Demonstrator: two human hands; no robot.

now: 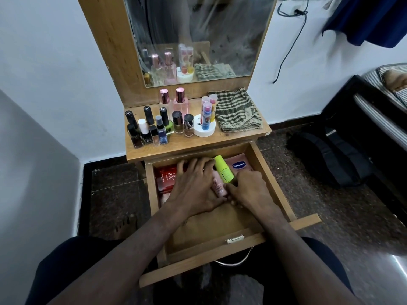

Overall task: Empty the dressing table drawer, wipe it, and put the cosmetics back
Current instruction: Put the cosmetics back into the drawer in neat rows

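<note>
The wooden drawer [273, 183] of the dressing table is pulled out toward me. At its back lie a red ZX box [165, 179], a pink tube [219, 187], a lime-green bottle [223, 171] and a pink Vaseline pack [240, 165]. My left hand [193, 188] lies spread over the items, fingers reaching past the red box. My right hand [248, 191] grips the lower end of the lime-green bottle. A checked cloth [237, 112] lies on the tabletop [198, 143] at the right.
Several nail polish bottles [152, 128], two perfume bottles [176, 101] and a white stand of lip balms [206, 119] crowd the tabletop under the mirror [193, 36]. A black bag [326, 157] lies on the floor at the right. My knees sit under the drawer front.
</note>
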